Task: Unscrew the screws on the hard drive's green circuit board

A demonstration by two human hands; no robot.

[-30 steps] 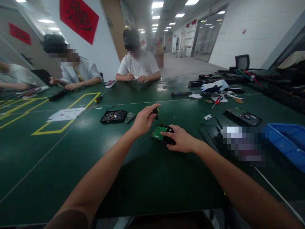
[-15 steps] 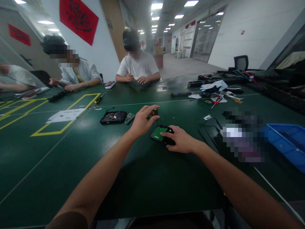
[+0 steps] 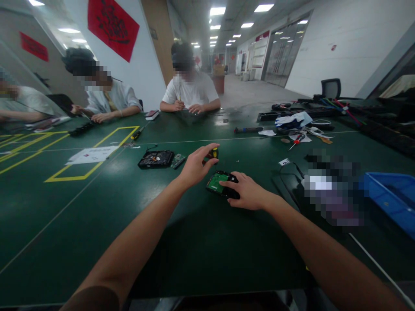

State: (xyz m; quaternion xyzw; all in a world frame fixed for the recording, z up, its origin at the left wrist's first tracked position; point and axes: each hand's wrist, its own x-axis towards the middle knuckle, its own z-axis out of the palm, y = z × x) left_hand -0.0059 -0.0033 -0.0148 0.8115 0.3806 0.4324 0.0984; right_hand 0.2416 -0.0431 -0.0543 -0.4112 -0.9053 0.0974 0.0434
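Note:
My left hand [image 3: 197, 165] grips a short yellow-and-black screwdriver [image 3: 214, 153] by its handle, upright over the far edge of a hard drive. The hard drive [image 3: 216, 182] lies on the green table [image 3: 207, 242] with its green circuit board facing up. My right hand [image 3: 248, 190] is closed around the drive's right side, with fingers reaching onto the board. To the left sit an opened black drive case [image 3: 156, 159] and a loose circuit board [image 3: 178, 161].
Three people sit across the table at the left and centre. A blue bin [image 3: 389, 194] stands at the right, near a cable [image 3: 288, 185]. Farther back lie a dark tool [image 3: 248, 130], a red screwdriver [image 3: 296, 141] and gloves [image 3: 293, 120]. White paper [image 3: 92, 155] lies at the left.
The whole view has shifted slightly. Both hands keep nearly the same pose on the screwdriver and the drive.

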